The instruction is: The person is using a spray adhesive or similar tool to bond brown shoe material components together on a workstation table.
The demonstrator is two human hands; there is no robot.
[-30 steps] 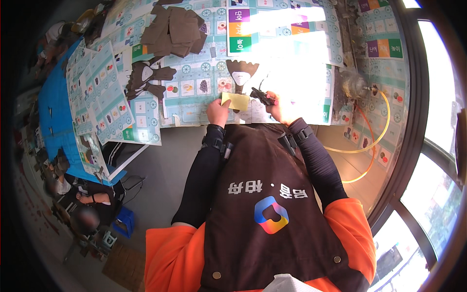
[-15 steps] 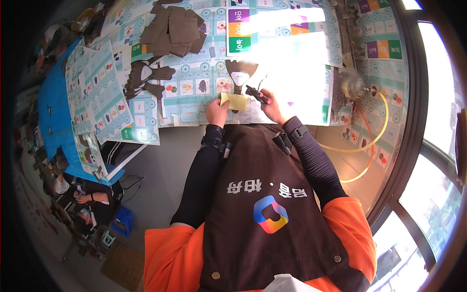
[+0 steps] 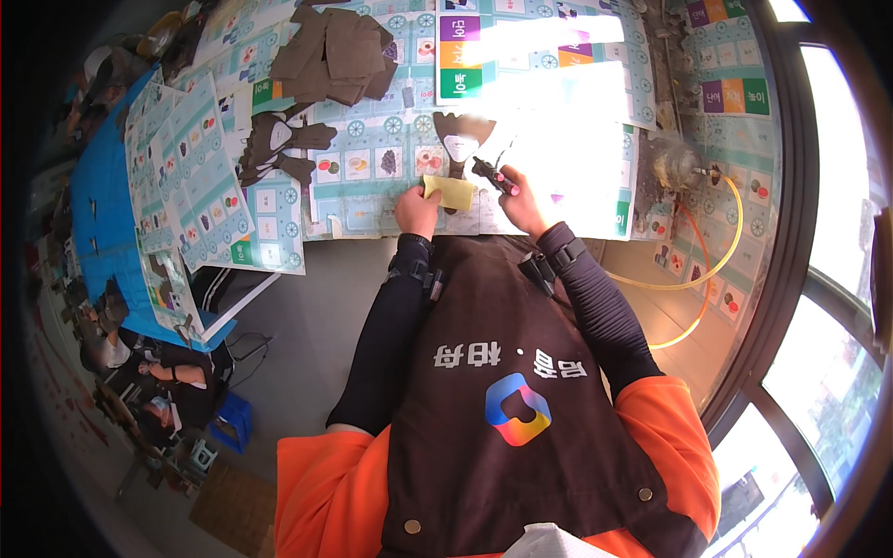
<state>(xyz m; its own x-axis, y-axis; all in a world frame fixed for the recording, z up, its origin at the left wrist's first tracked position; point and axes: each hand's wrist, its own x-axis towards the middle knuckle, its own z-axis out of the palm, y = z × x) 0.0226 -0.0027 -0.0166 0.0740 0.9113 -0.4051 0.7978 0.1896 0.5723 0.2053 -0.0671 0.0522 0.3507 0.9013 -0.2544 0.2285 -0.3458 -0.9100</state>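
My left hand (image 3: pixel 416 212) pinches the left edge of a small, flat yellow piece (image 3: pixel 451 193), which may be paper or thin foam. It lies over the lower, narrow end of a dark brown cut-out (image 3: pixel 458 124) with a whitish patch. My right hand (image 3: pixel 528 206) is closed round a slim black hand tool with pinkish-red parts (image 3: pixel 493 173); its kind is unclear. The tool's tip points up and left, toward the cut-out, just right of the yellow piece. Strong sunlight washes out the surface around it.
Brown flat pieces (image 3: pixel 337 58) are piled at the far left, with more brown cut-outs (image 3: pixel 277 147) nearer. Printed sheets (image 3: pixel 381 219) cover the table. A clear container (image 3: pixel 684 166) with a yellow hose (image 3: pixel 735 244) stands right. Other people (image 3: pixel 167 374) sit at lower left.
My left hand and the yellow piece have shifted very slightly right. The brown cut-out has also moved slightly right, and the tool in my right hand is turned a little.
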